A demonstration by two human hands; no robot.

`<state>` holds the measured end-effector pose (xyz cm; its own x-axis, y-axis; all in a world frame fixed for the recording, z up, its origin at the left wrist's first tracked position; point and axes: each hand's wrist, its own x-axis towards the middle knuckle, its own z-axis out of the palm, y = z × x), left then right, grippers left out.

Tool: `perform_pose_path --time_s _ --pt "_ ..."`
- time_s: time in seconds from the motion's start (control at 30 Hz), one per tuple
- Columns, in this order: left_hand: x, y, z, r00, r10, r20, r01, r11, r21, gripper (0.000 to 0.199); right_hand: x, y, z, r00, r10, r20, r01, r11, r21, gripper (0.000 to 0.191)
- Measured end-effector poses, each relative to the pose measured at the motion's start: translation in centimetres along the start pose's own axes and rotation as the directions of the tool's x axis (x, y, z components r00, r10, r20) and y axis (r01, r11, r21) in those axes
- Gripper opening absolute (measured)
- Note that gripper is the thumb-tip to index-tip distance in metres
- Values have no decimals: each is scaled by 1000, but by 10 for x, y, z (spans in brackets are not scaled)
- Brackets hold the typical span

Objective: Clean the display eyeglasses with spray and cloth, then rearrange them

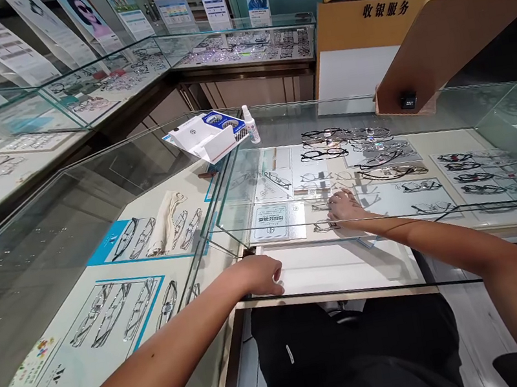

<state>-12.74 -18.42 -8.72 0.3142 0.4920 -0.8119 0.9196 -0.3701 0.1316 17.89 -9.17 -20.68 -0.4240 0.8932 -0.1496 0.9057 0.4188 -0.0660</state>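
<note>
My left hand [265, 275] is closed, its fingers curled in above the left end of a white panel [339, 266] at the near side of the glass case. Whether anything is in it is hidden. Farther forward, my right hand [343, 207] reaches among the eyeglasses in the case, fingers bent and bunched. A pair of eyeglasses [326, 225] lies right beside its fingertips; its grip is hidden. To its left is a printed card [270, 223]. Several black-framed eyeglasses [324, 153] lie beyond it, and more eyeglasses [421, 186] are to its right.
An opened white-and-blue box [208, 137] and a small white spray bottle [251, 124] stand on the glass top. A beige cloth [166, 224] is at the left. A slanted wooden board [454, 38] rises at the back right. Glass edges [390, 220] cross near my right forearm.
</note>
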Motion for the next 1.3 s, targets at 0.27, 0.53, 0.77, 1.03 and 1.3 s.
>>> perform_pose_path --time_s 0.27,0.53,0.77,1.03,1.3 --pt "0 0 0 1000 4 -9 -4 1000 15 52 -33 -64 -51 956 -222 193 180 960 215 14" --pt "0 2 0 1000 13 -8 -13 1000 25 51 -78 -102 -150 821 -547 162 370 727 579 15" --pt "7 -3 7 999 29 -20 -28 1000 11 50 11 1 -218 975 -23 -222 13 999 -47 32" --pt "7 -4 8 998 43 -44 -41 999 34 50 80 50 -191 992 -26 -126 13 994 -109 41" --pt "8 -3 8 997 49 -55 -47 998 35 53 94 51 -192 991 -44 -128 35 997 -75 22"
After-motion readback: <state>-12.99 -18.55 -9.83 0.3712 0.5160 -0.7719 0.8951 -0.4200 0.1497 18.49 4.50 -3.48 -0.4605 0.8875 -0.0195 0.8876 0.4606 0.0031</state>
